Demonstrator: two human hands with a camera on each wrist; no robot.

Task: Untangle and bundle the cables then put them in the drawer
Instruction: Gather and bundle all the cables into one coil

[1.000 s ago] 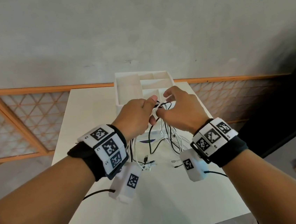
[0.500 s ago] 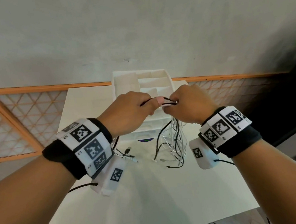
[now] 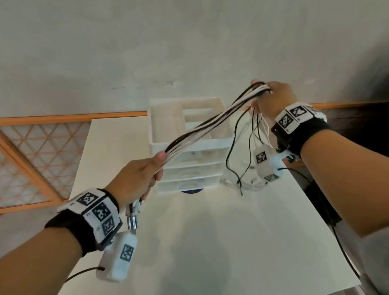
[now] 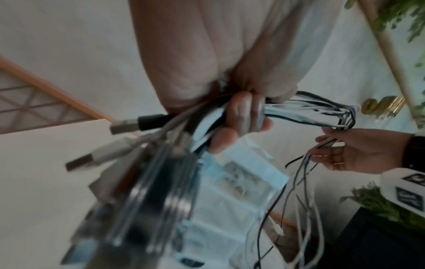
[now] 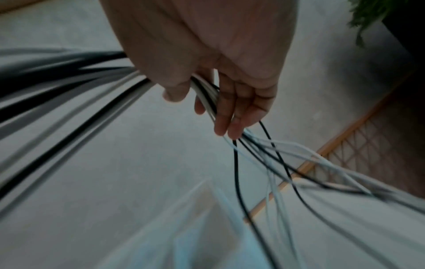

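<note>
A bunch of black and white cables (image 3: 210,124) is stretched taut in the air between my two hands, above the white drawer unit (image 3: 191,170). My left hand (image 3: 143,174) grips one end low and near me, its fingers (image 4: 243,118) curled round the bunch; USB plugs (image 4: 128,125) stick out below the fist. My right hand (image 3: 272,98) is raised to the far right and pinches the cables (image 5: 207,94) between thumb and fingers. Loose cable ends (image 3: 238,166) hang from it down to the table. The unit's drawers look closed.
The drawer unit stands at the far middle of a white table (image 3: 210,241), with an open tray on top. An orange lattice railing (image 3: 22,160) runs behind on the left. A green plant (image 5: 368,11) and dark furniture lie to the right.
My hands were together over the drawer unit; now they have pulled apart, the left down toward me, the right up and to the right, drawing the cables into a straight bunch.
</note>
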